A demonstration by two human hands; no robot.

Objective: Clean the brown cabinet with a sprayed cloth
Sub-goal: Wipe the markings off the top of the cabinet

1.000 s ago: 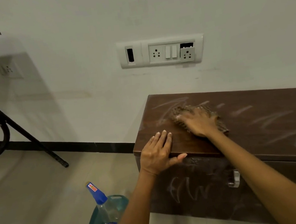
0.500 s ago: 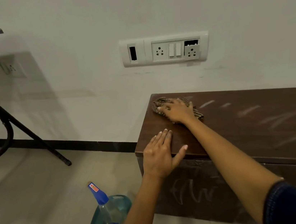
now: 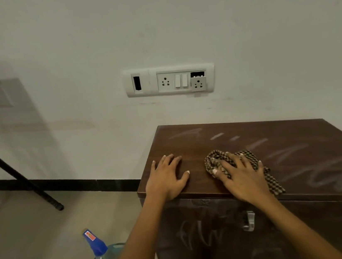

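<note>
Head view: cloth [image 3: 215, 160] under right hand's [image 3: 242, 177] fingers [image 3: 233, 158].

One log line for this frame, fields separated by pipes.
left hand: flat on brown cabinet top | right hand: presses checkered cloth | white streaks: on top right, front | spray bottle: lower left, untouched

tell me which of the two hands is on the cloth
The right hand, fingers spread flat on the checked cloth; the left hand rests bare on the brown cabinet.
</note>
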